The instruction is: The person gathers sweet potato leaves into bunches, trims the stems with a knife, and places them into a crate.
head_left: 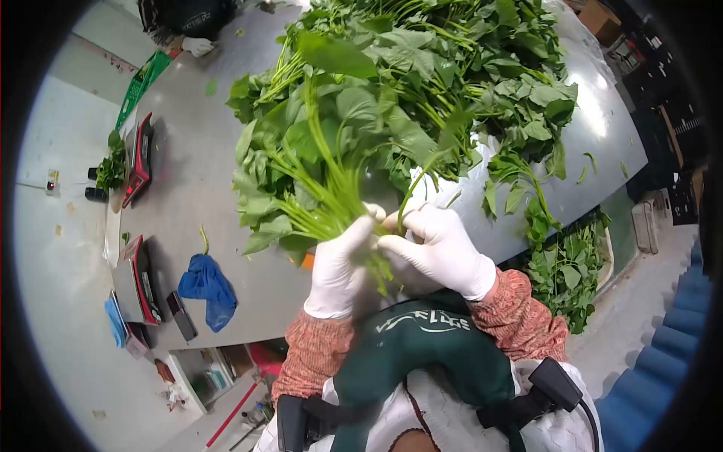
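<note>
My left hand [340,265], in a white glove, is closed around the stems of a bunch of leafy greens [327,192]. Its leaves fan upward and away from me, and the cut stem ends poke out below the fist. Close beside it, my right hand [444,248], also gloved, pinches a single green stem [407,200] between thumb and fingers. Both hands are above the near edge of the metal table, in front of a dark green apron [425,339]. A large heap of leafy greens [422,83] spreads over the table just beyond them.
Red scales [139,162], a phone [181,316] and a blue plastic bag [208,292] lie on the metal table [188,188] to the left. Another person's gloved hand [197,47] rests at the far left. A bin of greens [568,275] stands low on the right.
</note>
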Motion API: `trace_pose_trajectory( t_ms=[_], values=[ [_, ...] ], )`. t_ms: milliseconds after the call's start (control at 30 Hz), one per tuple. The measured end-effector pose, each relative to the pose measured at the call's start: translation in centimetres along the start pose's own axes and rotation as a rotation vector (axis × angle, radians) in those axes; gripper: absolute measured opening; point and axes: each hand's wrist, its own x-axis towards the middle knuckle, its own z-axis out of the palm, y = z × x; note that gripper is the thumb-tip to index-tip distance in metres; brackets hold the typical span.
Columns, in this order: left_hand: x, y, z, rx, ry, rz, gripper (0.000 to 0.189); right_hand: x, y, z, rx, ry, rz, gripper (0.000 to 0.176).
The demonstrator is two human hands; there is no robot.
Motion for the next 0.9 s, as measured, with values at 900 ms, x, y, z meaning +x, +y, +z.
trace_pose_trajectory(
  t_ms=[900],
  values=[
    [1.0, 4.1, -3.6, -0.289, -0.11, 0.165, 0.021, -8.1, 7.3, -8.0, -0.529, 0.043, 0.206, 0.016]
  ],
)
